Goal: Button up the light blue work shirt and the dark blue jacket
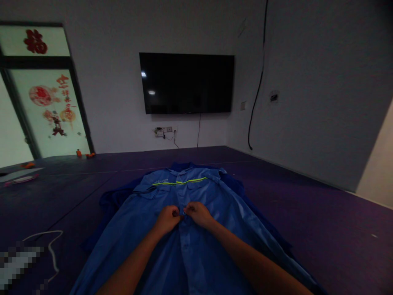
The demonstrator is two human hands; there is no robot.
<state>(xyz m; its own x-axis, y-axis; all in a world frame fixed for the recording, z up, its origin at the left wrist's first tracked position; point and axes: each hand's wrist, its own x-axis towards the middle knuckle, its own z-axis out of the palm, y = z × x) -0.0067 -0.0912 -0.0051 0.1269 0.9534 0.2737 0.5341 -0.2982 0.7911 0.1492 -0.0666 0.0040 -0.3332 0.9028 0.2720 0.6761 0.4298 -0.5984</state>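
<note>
While flat, shirt (201, 190) between left hand (168, 218), right hand (199, 213).

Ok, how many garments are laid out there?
2. A light blue work shirt lies on top, with the left hand and right hand pinching its front; a darker blue garment lies under it, edges showing on both sides. Others may be hidden beneath.

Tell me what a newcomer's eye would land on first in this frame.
A blue work shirt with a yellow-green stripe lies spread in the centre, the left hand and right hand pinching its front placket. Behind, a black television hangs on the far wall; red window decorations glow at left.
</note>
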